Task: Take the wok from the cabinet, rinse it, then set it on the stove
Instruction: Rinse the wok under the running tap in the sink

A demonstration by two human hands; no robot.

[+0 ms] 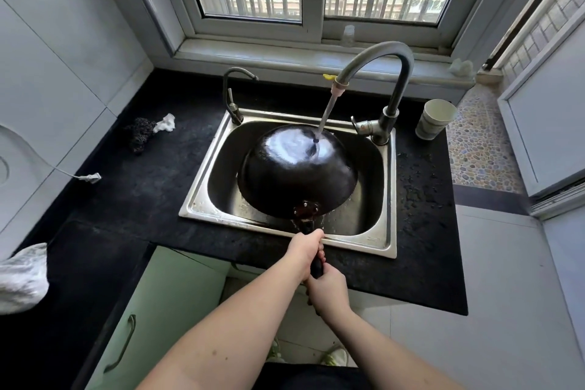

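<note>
The black wok (294, 174) hangs upside down over the steel sink (202, 190), its rounded underside facing up. Water streams from the tall faucet (380, 63) onto the wok's far right side and spreads into a shiny wet patch. Both hands grip the dark handle (316, 266) at the sink's front edge. My left hand (305, 248) holds it nearer the wok. My right hand (327, 291) holds the handle's end, closer to me. The stove is out of view.
A small second tap (232, 95) stands at the sink's back left. A dark scrubber and white rag (148, 131) lie on the black counter to the left. Stacked cups (435, 119) stand right of the faucet. An open pale green cabinet door (152, 317) hangs below the counter.
</note>
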